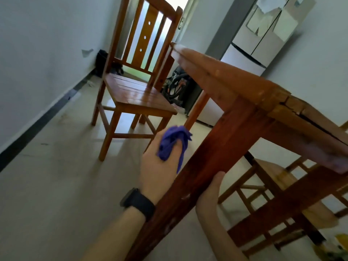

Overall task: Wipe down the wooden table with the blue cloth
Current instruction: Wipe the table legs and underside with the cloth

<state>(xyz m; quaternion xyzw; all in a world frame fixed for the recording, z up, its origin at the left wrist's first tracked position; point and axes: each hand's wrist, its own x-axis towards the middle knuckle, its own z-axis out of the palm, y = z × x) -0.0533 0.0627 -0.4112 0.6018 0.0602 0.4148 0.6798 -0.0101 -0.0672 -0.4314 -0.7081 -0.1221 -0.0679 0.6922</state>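
Two hands are by one leg (207, 157) of the desk (235, 85). The left hand (160, 166) is curled round the bunched blue cloth (172, 143), just beside the leg. The right hand (209, 194) lays its thumb on the leg; its fingers are hidden, so I cannot tell its grip.

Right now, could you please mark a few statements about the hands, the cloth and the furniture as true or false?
1. The left hand holds the bunched blue cloth. True.
2. A watch is worn on the right arm. False: the black watch sits on the left one.
3. The right hand holds the table leg. True, with its thumb lying up along the leg's edge.
4. The chair lies tipped over on the floor. False: the wooden chair stands upright on its legs beyond the table.
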